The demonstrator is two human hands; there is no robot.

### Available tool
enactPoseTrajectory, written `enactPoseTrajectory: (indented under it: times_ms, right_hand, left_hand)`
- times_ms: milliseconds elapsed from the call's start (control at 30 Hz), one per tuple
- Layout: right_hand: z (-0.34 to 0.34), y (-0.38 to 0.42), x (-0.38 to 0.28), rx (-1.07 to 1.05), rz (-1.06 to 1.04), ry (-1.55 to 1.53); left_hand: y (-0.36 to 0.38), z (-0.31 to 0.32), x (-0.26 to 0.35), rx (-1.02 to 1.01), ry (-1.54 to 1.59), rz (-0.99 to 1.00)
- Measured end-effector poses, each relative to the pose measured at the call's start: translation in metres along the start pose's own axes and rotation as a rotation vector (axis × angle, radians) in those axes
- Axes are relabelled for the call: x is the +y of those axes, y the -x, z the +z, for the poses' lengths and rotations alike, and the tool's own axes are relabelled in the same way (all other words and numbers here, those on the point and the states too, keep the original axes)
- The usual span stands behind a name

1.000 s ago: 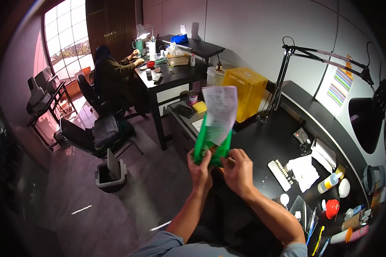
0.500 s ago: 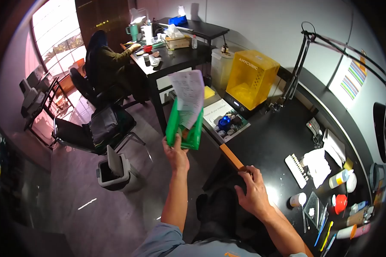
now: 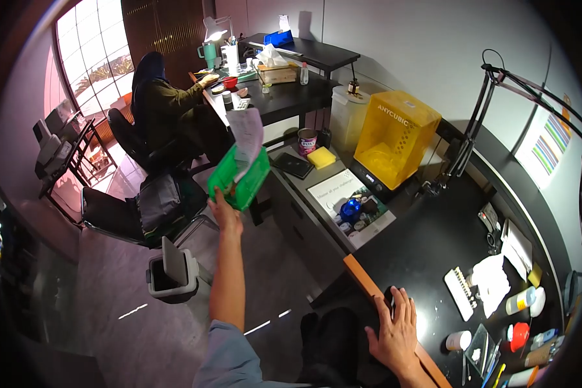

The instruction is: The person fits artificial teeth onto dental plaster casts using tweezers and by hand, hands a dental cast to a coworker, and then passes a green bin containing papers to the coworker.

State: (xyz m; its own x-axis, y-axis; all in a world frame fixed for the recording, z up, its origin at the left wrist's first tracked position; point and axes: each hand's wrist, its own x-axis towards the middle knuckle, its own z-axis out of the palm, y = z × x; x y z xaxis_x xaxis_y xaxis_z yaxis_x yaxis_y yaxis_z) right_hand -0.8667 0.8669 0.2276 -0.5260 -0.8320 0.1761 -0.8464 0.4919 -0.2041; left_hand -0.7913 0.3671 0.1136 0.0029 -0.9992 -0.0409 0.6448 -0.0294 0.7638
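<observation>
My left hand point(image 3: 227, 218) grips the lower edge of a green pouch point(image 3: 244, 186), held out over the floor. A printed paper point(image 3: 247, 132) sticks up from the pouch. My right hand point(image 3: 396, 333) rests with its fingers spread on the dark desk point(image 3: 407, 239), beside the orange edge strip point(image 3: 362, 277). Left of the desk corner, a booklet point(image 3: 330, 194) lies on a grey cabinet with a blue shiny object point(image 3: 350, 210) on it.
A person point(image 3: 168, 97) sits at another desk point(image 3: 291, 97). An open bin point(image 3: 174, 284) and a chair point(image 3: 110, 210) stand on the floor at left. A yellow box point(image 3: 394, 139), white shade strip point(image 3: 460, 294), cup point(image 3: 458, 340) and lamp arm point(image 3: 475, 123) are at right.
My left hand has moved left with the pouch and paper, and the pouch is now tilted. My right hand has shifted, its fingers now stretched over the desk. The view has turned slightly.
</observation>
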Motion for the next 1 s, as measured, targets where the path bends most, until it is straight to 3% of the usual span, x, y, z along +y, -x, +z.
enactPoseTrajectory:
  times_ms: [167, 333, 433, 667, 867, 1000]
  right_hand:
    - [0.013, -0.009, -0.004, -0.038, 0.055, 0.203]
    - [0.014, -0.008, 0.0, -0.084, 0.044, 0.164]
    - [0.014, -0.01, -0.002, -0.097, 0.051, 0.195]
    - [0.016, -0.012, 0.0, -0.113, 0.043, 0.222]
    - [0.015, -0.014, 0.0, -0.137, 0.051, 0.233]
    - [0.02, -0.012, 0.006, -0.098, -0.009, 0.297]
  left_hand:
    - [-0.104, 0.026, 0.009, 0.031, -0.019, 0.084]
    - [-0.216, 0.076, 0.003, 0.231, -0.133, 0.107]
    - [-0.264, 0.1, -0.014, 0.208, -0.007, 0.224]
    - [-0.323, 0.127, -0.05, 0.359, -0.206, 0.386]
    - [-0.285, 0.148, -0.044, 0.347, -0.19, 0.318]
    - [-0.347, 0.128, -0.065, 0.438, -0.386, 0.292]
